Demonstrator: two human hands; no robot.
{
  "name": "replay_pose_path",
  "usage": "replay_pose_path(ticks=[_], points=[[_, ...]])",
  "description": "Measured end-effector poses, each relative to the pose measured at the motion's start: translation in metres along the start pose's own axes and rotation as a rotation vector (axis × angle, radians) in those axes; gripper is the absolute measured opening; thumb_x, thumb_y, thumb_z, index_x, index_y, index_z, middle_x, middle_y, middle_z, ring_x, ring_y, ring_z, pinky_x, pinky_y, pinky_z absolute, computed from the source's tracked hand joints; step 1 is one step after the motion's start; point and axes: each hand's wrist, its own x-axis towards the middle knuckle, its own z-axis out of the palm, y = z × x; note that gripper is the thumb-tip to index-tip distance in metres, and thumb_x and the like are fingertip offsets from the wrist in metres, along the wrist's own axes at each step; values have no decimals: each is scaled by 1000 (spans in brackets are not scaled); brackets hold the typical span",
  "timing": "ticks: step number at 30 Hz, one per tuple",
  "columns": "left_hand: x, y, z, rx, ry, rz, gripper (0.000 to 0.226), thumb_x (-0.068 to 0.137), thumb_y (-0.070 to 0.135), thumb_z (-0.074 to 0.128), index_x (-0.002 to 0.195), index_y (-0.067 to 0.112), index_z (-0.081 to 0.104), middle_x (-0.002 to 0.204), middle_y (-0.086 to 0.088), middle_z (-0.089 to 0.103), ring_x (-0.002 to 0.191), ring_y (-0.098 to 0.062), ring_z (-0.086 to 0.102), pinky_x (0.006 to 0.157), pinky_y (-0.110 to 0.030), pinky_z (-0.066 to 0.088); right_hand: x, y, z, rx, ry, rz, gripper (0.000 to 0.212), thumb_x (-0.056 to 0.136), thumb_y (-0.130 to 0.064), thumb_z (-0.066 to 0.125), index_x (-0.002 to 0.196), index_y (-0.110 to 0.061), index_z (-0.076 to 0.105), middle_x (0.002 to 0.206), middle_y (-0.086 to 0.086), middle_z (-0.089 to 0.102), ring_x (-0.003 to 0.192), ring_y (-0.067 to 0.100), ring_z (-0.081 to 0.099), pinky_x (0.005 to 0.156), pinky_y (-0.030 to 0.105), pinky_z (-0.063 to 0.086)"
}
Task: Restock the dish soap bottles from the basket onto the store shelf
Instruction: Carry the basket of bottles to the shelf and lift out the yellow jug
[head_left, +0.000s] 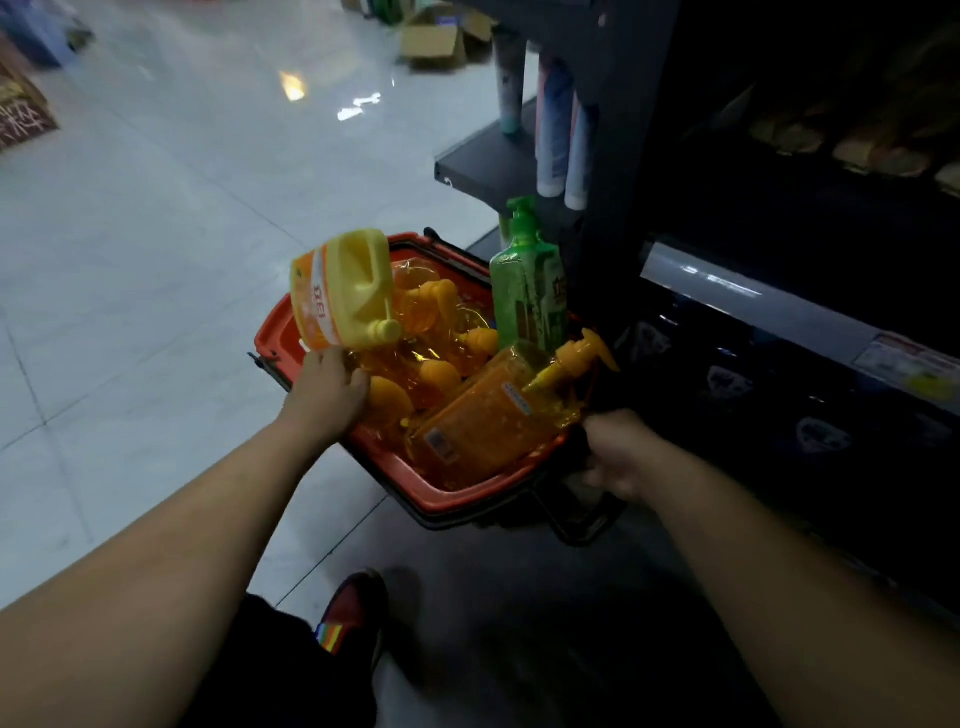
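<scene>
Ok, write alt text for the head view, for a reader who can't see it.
A red basket of orange dish soap bottles, beside a dark store shelf. The left hand sits under a tilted yellow jug; the right hand grips the rim.

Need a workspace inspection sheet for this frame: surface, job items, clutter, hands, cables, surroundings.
Surface: pale tiled floor, darker strip along the shelf.
Job's things: red basket packed with orange bottles; yellow jug tilted on top; green pump bottle upright at its far side; orange pump bottle lying down.
Clutter: cardboard boxes on the floor, far off.
Hands: left hand below the jug, grip unclear; right hand curled at the basket's near corner, hold lost in the dark.
Cables: nothing seen.
Surroundings: dark store shelf; tubes on its end.
</scene>
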Motion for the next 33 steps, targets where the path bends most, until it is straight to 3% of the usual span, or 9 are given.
replay_pose_path(ticks=[2,5,9,13,16,21,23,27,33], points=[[-15,3,-12,-50,-50,45,41,88,33,52,121,11,64,116,-10,69,109,-35,65,94,-41,54,-15,4,4,-37,46,-56,18,99,-10,55,114,-7,65,107,17,73,92,32,72,83,58,60],[-56,10,-35,-137,-90,32,43,97,26,61,138,16,56,127,0,60,122,-27,57,99,-32,44,-52,14,16,-6,134,-104,22,95,-5,62,116,-3,62,104,18,71,84,29,71,65,38,60],[-78,0,-59,-259,-47,60,41,100,23,60,139,12,57,128,-7,63,113,-25,57,92,-32,43,-89,18,30,-38,187,-115,41,99,-3,56,136,12,50,127,35,62,115,49,64,63,38,48],[-70,-24,-69,-360,43,-11,42,99,28,63,138,12,58,130,-10,63,108,-24,56,93,-35,45,-97,11,30,-26,244,-127,22,100,-1,53,119,9,59,122,34,62,115,48,64,94,51,57],[-50,-40,-58,-432,48,-79,41,100,24,61,139,15,58,136,-12,61,114,-26,57,91,-36,44,-76,13,29,62,274,-134,15,100,2,48,111,0,58,95,18,65,81,29,68,60,34,59],[-23,-38,-34,-451,-16,-235,30,100,19,61,130,21,64,120,-12,61,78,-16,49,66,-32,43,-38,18,40,29,373,-124,32,98,-8,50,128,-4,59,118,19,67,104,36,67,85,45,58],[-19,-31,-35,-430,-12,-231,30,99,18,62,129,20,64,121,-15,63,74,-13,48,65,-31,44,-36,17,38,-32,363,-125,33,100,-7,48,131,-2,56,121,20,64,104,35,65,80,40,56],[-30,-18,-42,-229,-39,-117,40,98,20,62,138,11,61,133,-16,62,104,-27,60,88,-34,47,-36,14,23,4,201,-69,34,103,-12,53,137,-7,52,129,17,60,102,31,64,52,32,57],[-41,-39,-54,-7,27,-92,38,102,22,56,137,8,58,143,-16,58,133,-34,53,105,-37,41,-34,18,27,-9,148,-82,37,103,-11,48,140,-11,50,136,16,59,117,34,61,57,33,52]])
